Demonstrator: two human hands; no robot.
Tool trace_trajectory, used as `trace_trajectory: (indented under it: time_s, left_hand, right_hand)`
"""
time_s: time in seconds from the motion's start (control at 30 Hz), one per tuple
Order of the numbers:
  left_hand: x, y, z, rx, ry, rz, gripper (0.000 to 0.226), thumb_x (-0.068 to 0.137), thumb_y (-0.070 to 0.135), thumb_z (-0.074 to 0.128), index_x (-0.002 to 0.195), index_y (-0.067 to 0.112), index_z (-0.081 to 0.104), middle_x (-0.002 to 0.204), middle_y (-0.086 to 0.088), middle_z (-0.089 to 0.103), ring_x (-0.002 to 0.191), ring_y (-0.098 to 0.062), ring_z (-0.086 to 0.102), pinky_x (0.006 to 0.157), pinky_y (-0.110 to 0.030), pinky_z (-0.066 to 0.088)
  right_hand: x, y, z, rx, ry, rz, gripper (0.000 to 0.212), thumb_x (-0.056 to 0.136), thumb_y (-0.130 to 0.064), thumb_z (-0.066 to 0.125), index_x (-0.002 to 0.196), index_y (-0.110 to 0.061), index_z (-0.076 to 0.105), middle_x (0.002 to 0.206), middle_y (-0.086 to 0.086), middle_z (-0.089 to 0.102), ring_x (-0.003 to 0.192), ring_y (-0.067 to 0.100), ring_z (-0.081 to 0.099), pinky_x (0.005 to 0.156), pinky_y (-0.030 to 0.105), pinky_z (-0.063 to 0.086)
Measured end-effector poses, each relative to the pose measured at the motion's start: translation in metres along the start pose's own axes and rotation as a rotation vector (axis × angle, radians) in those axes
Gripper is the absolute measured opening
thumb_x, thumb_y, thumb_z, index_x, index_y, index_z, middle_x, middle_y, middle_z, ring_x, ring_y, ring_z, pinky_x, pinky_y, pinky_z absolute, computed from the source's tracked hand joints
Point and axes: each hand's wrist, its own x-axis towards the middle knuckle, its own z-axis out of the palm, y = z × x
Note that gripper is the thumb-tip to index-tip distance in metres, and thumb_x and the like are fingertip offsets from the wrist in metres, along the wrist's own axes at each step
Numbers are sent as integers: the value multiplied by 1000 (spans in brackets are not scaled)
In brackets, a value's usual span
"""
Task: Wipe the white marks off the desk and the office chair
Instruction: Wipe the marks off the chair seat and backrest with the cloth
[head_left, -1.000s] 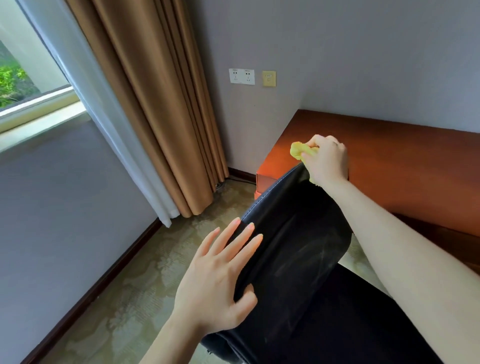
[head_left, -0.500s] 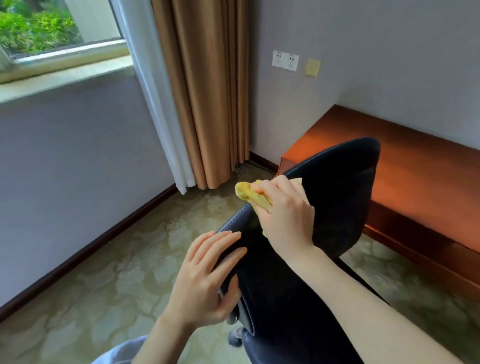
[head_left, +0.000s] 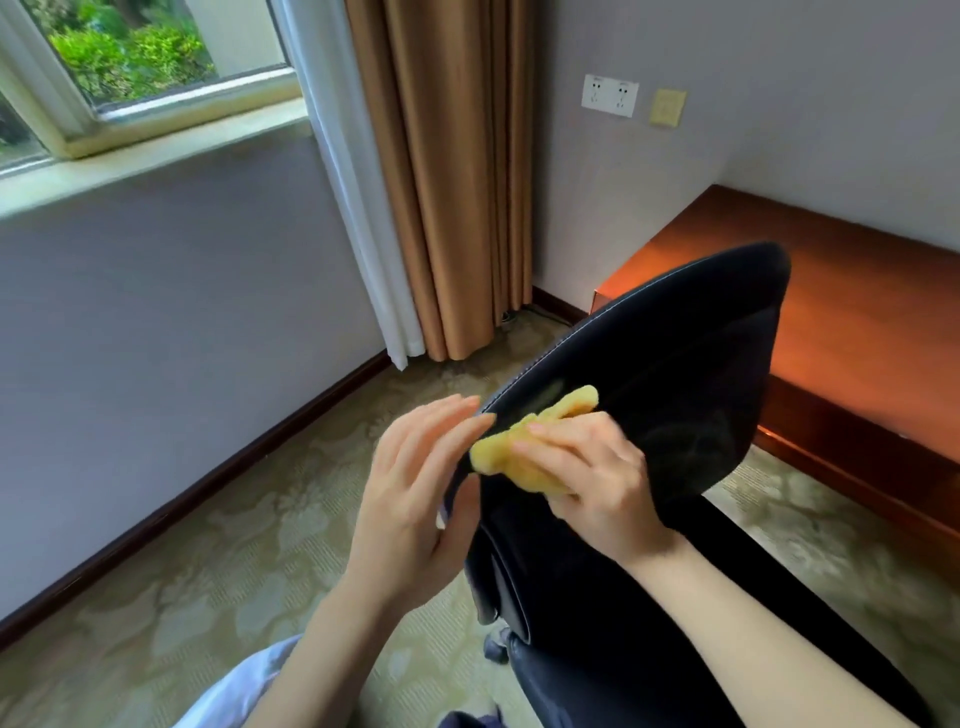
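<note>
- Window (head_left: 145, 67): set at far left, with greenery behind the glass. No part in the work is played by it.
- Left hand (head_left: 415, 499): laid against the left edge of the backrest. The grip is spread, fingers straight, nothing enclosed. It is judged to be bracing the chair.
- Curtain (head_left: 457, 182): tan, hung to the floor in the corner, well apart from the chair.
- Yellow cloth (head_left: 524, 447): bunched and pressed onto the backrest near its left edge. One end is seen projecting past the fingers.
- Right hand (head_left: 587, 467): the grip is curled over the cloth and holds it against the chair. Risk: if the hold is loosened under a sideways rub, the cloth may be dragged out and dropped onto the carpet.
- Office chair (head_left: 675, 364): black, its backrest turned toward the person. Pale streaks (head_left: 696, 447) are faintly seen right of the cloth; whether they are marks or sheen cannot be told. Risk: that area may be missed, or the residue only smeared.
- Caster (head_left: 493, 649): visible under the seat. Risk: under hard pressing the chair may be rolled or swivelled away, and the bracing hand may be slipped off the edge.
- Bench (head_left: 857, 322): reddish wood, just behind the chair. Risk: it may be knocked by a pushed backrest.
</note>
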Motion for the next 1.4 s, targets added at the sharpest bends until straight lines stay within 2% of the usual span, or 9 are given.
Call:
trace_trajectory:
  time_s: [0.13, 0.27, 0.5, 0.7, 0.9, 1.0, 1.17, 1.3, 1.4]
  left_hand:
    - [31, 5, 24, 292, -331, 171, 53, 87, 19, 52, 140, 13, 45, 148, -5, 41, 142, -21, 26, 117, -46, 17]
    - [51, -1, 38, 502, -485, 173, 58, 83, 28, 60, 138, 18, 49, 149, -5, 39, 143, -28, 23, 114, -61, 7]
    - [55, -15, 43, 360, -555, 142, 67, 74, 29, 57, 140, 20, 46, 155, -1, 28, 146, -22, 13, 116, -54, 13]
    - [64, -16, 44, 208, -567, 60, 67, 70, 25, 58, 136, 20, 51, 154, 1, 28, 147, -19, 11, 117, -53, 12]
    - [65, -14, 48, 294, -581, 108, 65, 69, 29, 52, 133, 20, 54, 153, -1, 33, 146, -25, 15, 117, -51, 6]
    - [69, -15, 49, 343, -602, 121, 65, 70, 33, 47, 134, 21, 53, 154, -2, 30, 146, -26, 15, 116, -51, 6]
    - [69, -17, 50, 389, -633, 164, 61, 73, 35, 40, 129, 19, 58, 154, -4, 30, 145, -28, 17, 114, -52, 13]
    - [67, -19, 52, 389, -639, 181, 65, 67, 36, 40, 127, 20, 59, 155, -4, 29, 145, -28, 16, 114, -53, 17]
    - [67, -20, 52, 370, -638, 182, 61, 67, 37, 42, 123, 21, 60, 155, -4, 29, 145, -28, 17, 111, -52, 22]
  right_hand:
    - [7, 51, -28, -79, 145, 462, 18, 83, -9, 70, 100, -6, 71, 101, 6, 65, 92, 25, 56, 89, 17, 41]
    - [25, 110, -50, -115, 238, 894, 19, 87, -18, 63, 104, -13, 66, 103, -9, 51, 101, 21, 54, 86, 16, 34]
    - [31, 172, -46, -202, 246, 1345, 18, 94, -15, 45, 103, -17, 61, 102, 5, 57, 93, 20, 52, 82, 28, 43]
    - [27, 135, -11, -282, 389, 1290, 22, 95, -25, 48, 102, -11, 64, 104, 8, 62, 90, 17, 55, 64, 9, 30]
    - [1, 57, 29, -121, 480, 1208, 23, 91, -21, 58, 113, -13, 59, 109, 2, 63, 98, 8, 58, 76, -2, 38]
    - [-11, 19, 45, -61, 515, 1093, 23, 91, -24, 57, 110, -11, 61, 104, -2, 63, 95, 0, 57, 78, 3, 41]
    - [-38, -25, 63, 29, 457, 1077, 22, 86, -10, 65, 107, -16, 63, 104, -7, 63, 99, 13, 61, 87, 34, 51]
    - [-58, -44, 66, -55, 337, 873, 28, 85, -23, 62, 111, -30, 58, 112, -32, 52, 98, 4, 57, 87, 19, 46]
    - [-59, -27, 62, -66, 337, 796, 27, 84, -16, 61, 110, -25, 58, 113, -32, 50, 98, 9, 57, 89, 21, 45]
